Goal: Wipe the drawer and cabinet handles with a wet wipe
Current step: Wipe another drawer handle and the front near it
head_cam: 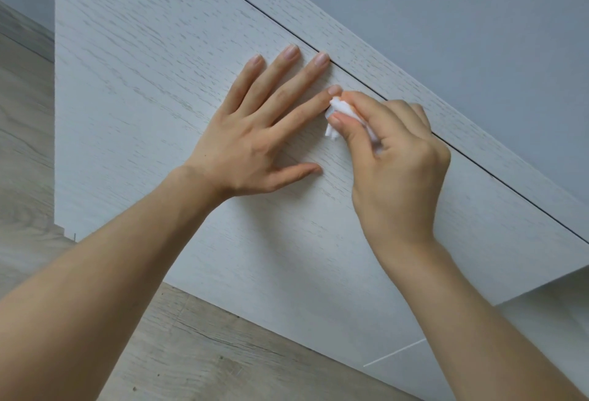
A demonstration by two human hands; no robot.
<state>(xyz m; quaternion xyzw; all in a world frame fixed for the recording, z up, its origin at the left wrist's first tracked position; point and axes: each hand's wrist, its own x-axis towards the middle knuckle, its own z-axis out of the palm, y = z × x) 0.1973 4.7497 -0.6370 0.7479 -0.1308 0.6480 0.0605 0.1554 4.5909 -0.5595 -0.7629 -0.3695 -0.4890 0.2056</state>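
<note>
A pale wood-grain cabinet front (153, 59) fills the middle of the head view, crossed by a thin dark gap (255, 8) that runs diagonally from top middle to the right edge. My left hand (255, 133) lies flat on the panel, fingers straight and spread, fingertips near the gap. My right hand (395, 158) pinches a crumpled white wet wipe (338, 113) between thumb and fingers and holds it against the panel just below the gap, touching my left index fingertip. No separate handle shows.
Grey-brown wood-look floor (197, 349) lies below and left of the cabinet. A plain grey wall (462, 18) rises at the upper right. The panel's lower right corner (497, 301) overhangs another white surface (541, 330).
</note>
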